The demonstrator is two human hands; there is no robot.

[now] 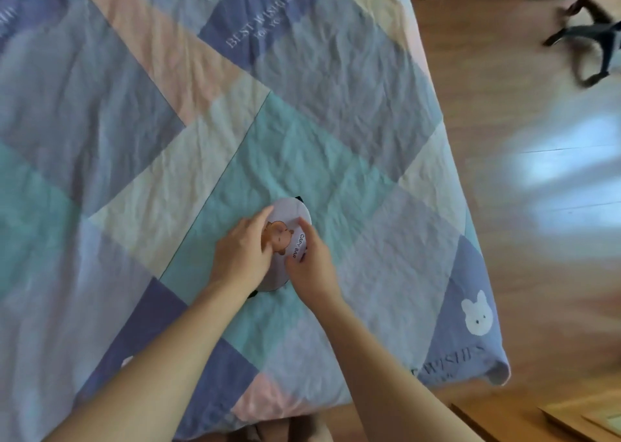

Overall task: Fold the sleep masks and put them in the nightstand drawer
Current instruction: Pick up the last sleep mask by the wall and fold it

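**Both hands on a sleep mask on the bed**

A pale sleep mask [288, 219] printed with a brown cartoon animal lay on a teal patch of the patchwork quilt [141, 112], near the bed's right edge. The left hand [242, 251] rested flat across its left side, fingers extended. The right hand [311, 265] pressed its right edge, thumb on top; whether it pinched the fabric was unclear. A dark strap [252, 294] showed just beneath. Wooden floor [504, 112] lay beyond.
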